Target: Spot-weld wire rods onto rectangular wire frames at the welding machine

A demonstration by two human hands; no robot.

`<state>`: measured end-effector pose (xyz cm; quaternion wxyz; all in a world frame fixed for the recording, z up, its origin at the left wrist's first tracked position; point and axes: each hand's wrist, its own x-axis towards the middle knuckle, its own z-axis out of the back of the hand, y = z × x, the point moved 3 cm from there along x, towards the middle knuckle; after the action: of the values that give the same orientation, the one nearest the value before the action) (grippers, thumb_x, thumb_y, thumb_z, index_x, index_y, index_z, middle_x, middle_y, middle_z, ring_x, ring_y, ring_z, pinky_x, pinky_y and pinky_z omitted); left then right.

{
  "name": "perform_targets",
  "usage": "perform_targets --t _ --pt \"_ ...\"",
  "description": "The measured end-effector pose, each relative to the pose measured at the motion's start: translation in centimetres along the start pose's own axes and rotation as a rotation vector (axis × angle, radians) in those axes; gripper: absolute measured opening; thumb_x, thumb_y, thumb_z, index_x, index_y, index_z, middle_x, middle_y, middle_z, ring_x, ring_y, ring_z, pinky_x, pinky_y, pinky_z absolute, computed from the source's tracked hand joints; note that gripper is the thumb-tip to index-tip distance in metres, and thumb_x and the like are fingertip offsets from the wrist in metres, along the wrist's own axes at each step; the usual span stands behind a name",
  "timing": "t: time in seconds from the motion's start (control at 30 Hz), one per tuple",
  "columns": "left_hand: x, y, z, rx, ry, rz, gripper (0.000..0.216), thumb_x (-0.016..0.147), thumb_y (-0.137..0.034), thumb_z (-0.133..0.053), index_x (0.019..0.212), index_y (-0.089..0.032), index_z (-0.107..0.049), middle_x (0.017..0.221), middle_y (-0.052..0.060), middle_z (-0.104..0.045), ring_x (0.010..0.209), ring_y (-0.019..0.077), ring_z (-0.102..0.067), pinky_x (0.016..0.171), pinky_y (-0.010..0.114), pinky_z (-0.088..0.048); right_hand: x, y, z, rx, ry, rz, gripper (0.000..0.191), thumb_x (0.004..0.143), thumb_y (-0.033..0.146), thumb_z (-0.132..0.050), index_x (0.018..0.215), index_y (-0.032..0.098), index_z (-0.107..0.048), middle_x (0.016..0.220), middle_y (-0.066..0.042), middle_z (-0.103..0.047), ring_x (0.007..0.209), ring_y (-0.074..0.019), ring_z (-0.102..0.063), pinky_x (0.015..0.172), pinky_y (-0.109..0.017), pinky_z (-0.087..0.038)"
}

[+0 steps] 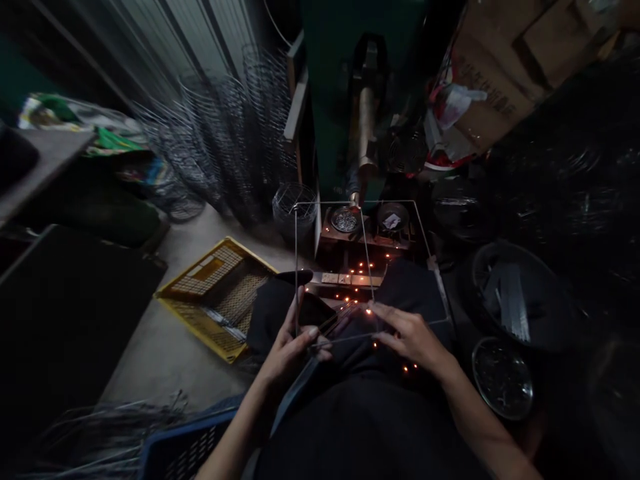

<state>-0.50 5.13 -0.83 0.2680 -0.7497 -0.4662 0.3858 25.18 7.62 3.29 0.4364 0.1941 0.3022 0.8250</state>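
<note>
A rectangular wire frame [333,202] with a thin rod [367,248] across its middle stands out in front of me. My left hand [295,341] is closed on the frame's near left corner, the index finger lying along the left side wire. At the near end of the middle rod, my right hand [413,333] pinches rod and frame between thumb and fingers. The frame's far side touches the copper-coloured tip of a welding machine [355,198]. Orange sparks [361,268] scatter between there and my lap. A few thin wires [336,319] show near my left fingers, partly hidden.
Two small dishes, one with metal bits [345,219] and one with a scrap [393,221], sit below the machine. At left are a yellow crate [193,325], wire baskets [215,133] and a blue crate [187,443]. Dark tubs [520,300] and a cardboard box [505,73] stand right.
</note>
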Motion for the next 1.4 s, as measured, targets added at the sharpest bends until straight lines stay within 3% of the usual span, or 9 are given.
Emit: perform_targets --t 0.13,0.33,0.53,0.73,0.9,1.0,1.13,1.27,1.4 --pt "5.5 -2.4 0.5 0.005 0.06 -0.08 0.103 0.085 -0.021 -0.069 0.156 -0.032 0.005 0.071 0.004 -0.073 0.061 0.0222 -0.071 0.057 0.031 -0.058 4.8 -2.0 1.7 -0.117 -0.076 0.012 0.069 0.088 0.027 -0.069 0.15 0.033 -0.038 0.138 -0.004 -0.059 0.121 -0.0244 -0.061 0.103 -0.039 -0.05" --pt "15.6 -7.1 1.5 0.018 0.127 -0.205 0.103 0.082 -0.017 -0.07 0.157 -0.023 0.002 0.071 0.005 -0.073 0.06 0.0207 -0.071 0.055 0.028 -0.058 13.7 -5.5 6.9 -0.255 -0.154 -0.024 0.072 0.081 0.04 -0.076 0.146 0.027 -0.047 0.124 -0.007 -0.069 0.113 -0.028 -0.065 0.098 -0.039 -0.051" --pt "20.9 -11.0 1.9 0.003 0.151 -0.237 0.105 0.081 -0.016 -0.071 0.157 -0.024 0.001 0.068 0.004 -0.071 0.061 0.0223 -0.071 0.051 0.026 -0.054 18.5 -8.2 10.5 -0.374 -0.185 -0.064 0.057 0.087 0.036 -0.069 0.14 0.022 -0.054 0.124 -0.011 -0.068 0.112 -0.0304 -0.066 0.093 -0.041 -0.052" --pt "22.9 -13.8 2.1 0.067 0.117 -0.237 0.103 0.082 -0.014 -0.068 0.157 -0.024 0.003 0.074 0.008 -0.073 0.063 0.0247 -0.073 0.052 0.03 -0.058 21.1 -10.5 10.4 -0.311 -0.249 -0.044 0.054 0.085 0.039 -0.071 0.135 0.022 -0.059 0.123 -0.01 -0.069 0.111 -0.0275 -0.066 0.096 -0.038 -0.049" --pt "23.4 -14.9 2.5 0.075 0.119 -0.235 0.098 0.083 -0.012 -0.065 0.157 -0.026 -0.003 0.073 0.005 -0.073 0.063 0.0246 -0.073 0.05 0.028 -0.058 21.5 -10.3 10.5 -0.254 -0.286 -0.009 0.05 0.083 0.039 -0.073 0.129 0.021 -0.064 0.12 -0.01 -0.07 0.108 -0.0277 -0.067 0.092 -0.036 -0.049" --pt "23.2 -15.0 2.4 0.079 0.113 -0.226 0.099 0.083 -0.012 -0.065 0.157 -0.027 -0.002 0.074 0.004 -0.073 0.061 0.023 -0.073 0.049 0.025 -0.057 22.6 -10.2 11.2 -0.101 -0.23 -0.024 0.037 0.089 0.042 -0.064 0.119 0.021 -0.069 0.107 -0.008 -0.074 0.09 -0.0236 -0.072 0.083 -0.031 -0.05" --pt "22.6 -14.5 1.8 0.067 0.085 -0.248 0.105 0.079 -0.014 -0.07 0.157 -0.026 0.0 0.072 0.003 -0.073 0.061 0.0217 -0.073 0.051 0.025 -0.058 26.4 -10.5 11.7 0.086 -0.109 -0.105 0.033 0.094 0.04 -0.051 0.089 0.014 -0.07 0.068 -0.002 -0.069 0.054 -0.0138 -0.064 0.061 -0.023 -0.045" --pt "21.6 -13.7 1.1 0.054 0.048 -0.272 0.11 0.077 -0.016 -0.075 0.156 -0.026 0.0 0.069 0.002 -0.072 0.06 0.0221 -0.072 0.05 0.025 -0.057 30.1 -10.4 11.3 0.219 -0.022 -0.093 0.026 0.083 0.036 -0.06 0.072 0.012 -0.061 0.06 0.0 -0.062 0.051 -0.0106 -0.055 0.053 -0.021 -0.038" --pt "20.4 -12.9 0.9 0.032 0.01 -0.293 0.111 0.077 -0.018 -0.076 0.156 -0.029 0.002 0.07 0.002 -0.073 0.061 0.0212 -0.073 0.051 0.025 -0.058 30.9 -9.9 10.7 0.394 -0.006 -0.09 0.027 0.071 0.037 -0.071 0.069 0.014 -0.056 0.055 0.004 -0.055 0.048 -0.0081 -0.046 0.049 -0.02 -0.035"
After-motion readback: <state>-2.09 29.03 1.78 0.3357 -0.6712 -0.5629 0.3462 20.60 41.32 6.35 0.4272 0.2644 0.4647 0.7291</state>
